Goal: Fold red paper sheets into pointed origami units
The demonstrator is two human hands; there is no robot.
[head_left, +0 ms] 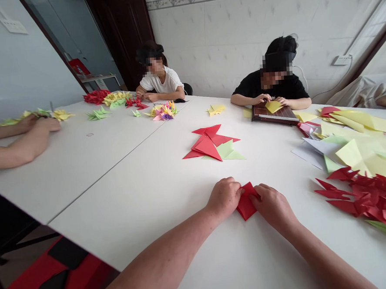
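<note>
A small folded piece of red paper [246, 203] lies on the white table [150, 186] near its front edge. My left hand [224, 198] pinches its left side with the fingers curled. On the paper's right side my right hand [272, 206] presses down with closed fingers. Both hands touch the paper and hide part of it.
Folded red and green papers [212, 145] lie just beyond my hands. A heap of red folded pieces [366, 195] and yellow sheets [366, 151] fills the right. Two people sit folding at the far side, one over a wooden board [274, 114]. Another person's arms [19, 142] rest at left.
</note>
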